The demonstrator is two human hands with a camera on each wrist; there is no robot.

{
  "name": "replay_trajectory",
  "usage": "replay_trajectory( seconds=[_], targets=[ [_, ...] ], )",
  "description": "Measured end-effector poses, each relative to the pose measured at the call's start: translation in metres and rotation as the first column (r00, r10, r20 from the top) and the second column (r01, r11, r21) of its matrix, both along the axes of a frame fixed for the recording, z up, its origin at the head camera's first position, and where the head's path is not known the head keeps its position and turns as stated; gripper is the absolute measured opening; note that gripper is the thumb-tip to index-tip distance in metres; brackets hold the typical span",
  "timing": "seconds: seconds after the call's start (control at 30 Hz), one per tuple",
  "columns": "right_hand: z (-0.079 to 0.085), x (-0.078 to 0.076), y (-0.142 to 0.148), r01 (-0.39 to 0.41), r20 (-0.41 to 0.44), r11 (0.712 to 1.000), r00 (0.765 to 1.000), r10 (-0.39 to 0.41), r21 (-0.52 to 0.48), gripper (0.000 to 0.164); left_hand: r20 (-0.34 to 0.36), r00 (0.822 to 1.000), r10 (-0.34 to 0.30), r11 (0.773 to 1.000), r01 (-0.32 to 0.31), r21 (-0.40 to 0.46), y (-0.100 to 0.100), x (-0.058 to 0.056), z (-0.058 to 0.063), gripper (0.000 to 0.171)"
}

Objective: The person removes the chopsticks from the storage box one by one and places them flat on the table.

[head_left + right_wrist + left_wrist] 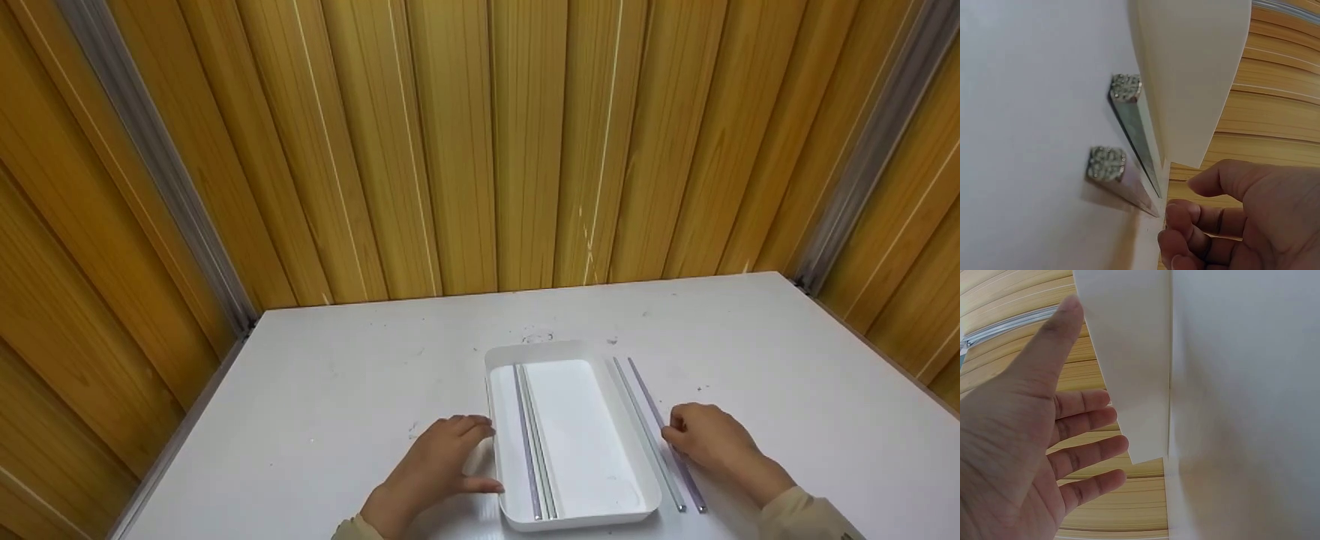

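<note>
A white rectangular tray (574, 520) holds a purple chopstick (528, 450) and a pale green chopstick (541, 450) lying side by side along its left. My left hand (442, 457) rests at the tray's left wall (1129, 354), thumb and fingers spread, fingertips at the rim. To the tray's right, another pale green chopstick (1140, 132) and another purple chopstick (1134, 188) lie on the table, their patterned silvery ends facing me. My right hand (712, 439) is beside the purple one, fingers bent, with a gap between thumb and forefinger and nothing gripped.
The white table (337, 390) has small dark marks near the tray's far end. Behind it stands a wood-patterned wall (450, 150), with grey metal posts (165, 157) at the corners. Sleeve cuffs (802, 514) show at both wrists.
</note>
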State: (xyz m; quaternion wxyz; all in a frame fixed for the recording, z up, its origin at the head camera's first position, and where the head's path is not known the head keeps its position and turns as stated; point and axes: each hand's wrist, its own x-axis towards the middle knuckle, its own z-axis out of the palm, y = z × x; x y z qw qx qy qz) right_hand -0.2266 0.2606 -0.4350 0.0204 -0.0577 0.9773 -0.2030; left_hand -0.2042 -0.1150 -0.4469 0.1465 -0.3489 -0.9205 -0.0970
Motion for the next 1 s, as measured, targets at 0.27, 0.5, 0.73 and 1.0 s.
replay_trajectory(
  seconds=[0.27,0.5,0.73,1.0],
  targets=[
    [0.004,-0.004,-0.003,-0.007,-0.024,1.0,1.0,0.007,0.002,0.017,-0.019,1.0,-0.014,1.0,0.014,0.017,0.0,-0.002,-0.001,0.067],
    [0.007,-0.005,-0.006,-0.009,-0.022,1.0,1.0,0.009,-0.016,0.018,-0.054,0.998,-0.031,0.999,0.033,0.03,0.0,-0.001,-0.003,0.065],
    [0.01,-0.005,-0.011,-0.021,-0.031,1.0,0.999,0.02,-0.017,0.017,-0.059,0.998,-0.034,0.999,0.036,0.032,0.0,0.0,-0.003,0.065],
    [0.018,-0.005,-0.02,-0.045,-0.045,0.999,0.998,0.044,-0.02,0.017,-0.051,0.998,-0.023,1.0,0.024,0.019,0.0,0.0,-0.002,0.066]
  ],
)
